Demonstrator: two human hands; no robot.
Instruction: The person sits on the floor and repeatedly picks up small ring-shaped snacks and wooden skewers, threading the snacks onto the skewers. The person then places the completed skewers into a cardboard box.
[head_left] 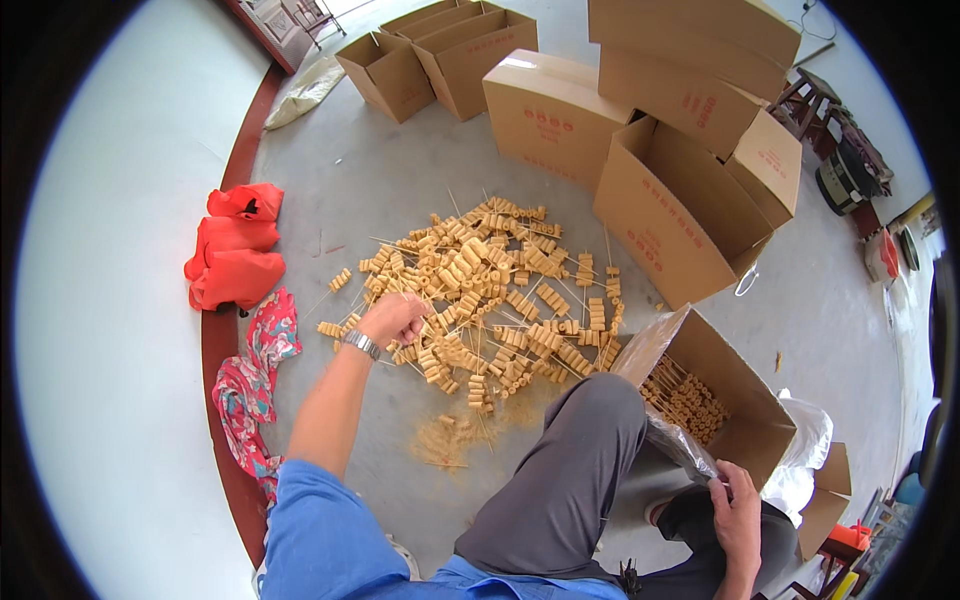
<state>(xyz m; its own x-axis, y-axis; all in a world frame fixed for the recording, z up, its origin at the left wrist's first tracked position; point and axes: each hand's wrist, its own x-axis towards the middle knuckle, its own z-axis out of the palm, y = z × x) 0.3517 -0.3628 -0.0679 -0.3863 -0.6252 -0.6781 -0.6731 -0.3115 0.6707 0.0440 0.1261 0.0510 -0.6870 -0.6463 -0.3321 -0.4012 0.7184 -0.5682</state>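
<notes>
A wide heap of tan, ridged spiral pieces on thin sticks, the skewers (470,270), lies on the grey floor ahead of me. My left hand (395,320), with a metal watch at the wrist, reaches into the heap's near left side. Its fingers are curled in on a skewer's stick, partly hidden by the knuckles. At my right stands an open cardboard box (755,410) lined with clear plastic. Several rows of skewers (688,400) lie inside it. My right hand (738,510) grips the plastic liner (685,450) at the box's near edge.
Empty cardboard boxes (670,215) stand behind the heap, with more boxes (470,55) farther back. Red cloth bags (235,250) and a flowered cloth (250,390) lie along the left wall. Tan crumbs (450,440) dust the floor near my knee. White plastic (800,440) lies beside the lined box.
</notes>
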